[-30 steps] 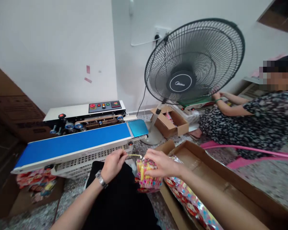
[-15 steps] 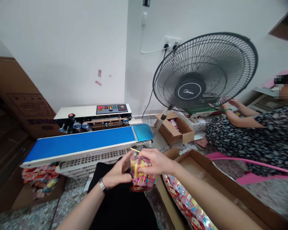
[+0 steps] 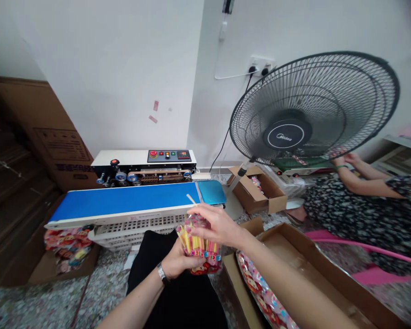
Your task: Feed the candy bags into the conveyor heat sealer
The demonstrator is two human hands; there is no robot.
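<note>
Over my lap is a clear plastic bag of candy sticks (image 3: 205, 253), printed with red cartoon pictures and packed with yellow and pink sticks. My left hand (image 3: 178, 262) grips its lower left side, with the thumb across the front. The fingers of my right hand (image 3: 221, 224) are curled over the bag's upper part. One pale stick (image 3: 191, 199) pokes up beside the right fingertips; whether they pinch it I cannot tell. Ahead is a sealing machine (image 3: 140, 160) with a blue conveyor belt (image 3: 130, 201).
A white perforated basket (image 3: 130, 230) sits under the conveyor. Printed packets (image 3: 68, 246) lie in a box at left. To my right is a long open carton (image 3: 294, 237) beside a large printed bag (image 3: 260, 292). A fan (image 3: 284, 132) and a co-worker (image 3: 356, 210) are beyond.
My left hand has closed around the bag's lower side. My right hand has shifted up over its top, and the bag has tilted. The view has turned slightly left.
</note>
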